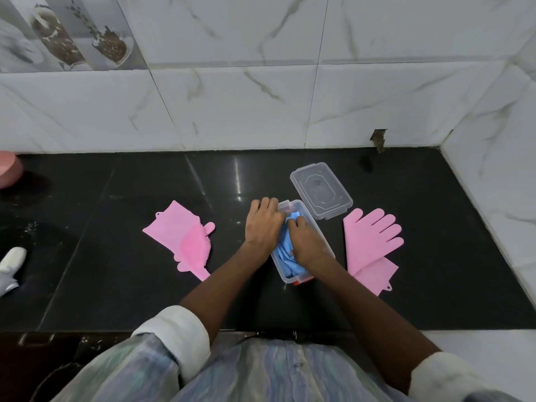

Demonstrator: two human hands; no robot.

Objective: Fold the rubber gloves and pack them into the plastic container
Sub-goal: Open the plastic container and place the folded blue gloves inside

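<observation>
A clear plastic container [300,281] stands on the black counter at the centre, with blue rubber gloves [282,254] bunched inside it. My right hand [308,242] is inside the container and pinches the blue gloves near its far end. The fingers of my left hand [262,224] curl over the far left rim of the container. A pink rubber glove [181,232], partly folded over with its bristles showing, lies to the left. A second pink glove [371,240] lies flat with spread fingers to the right.
The container's clear lid [320,189] lies upside down just behind and to the right of it. A pink round object [8,169] and a white object [12,261] sit at the counter's left edge. Tiled walls close the back and right side.
</observation>
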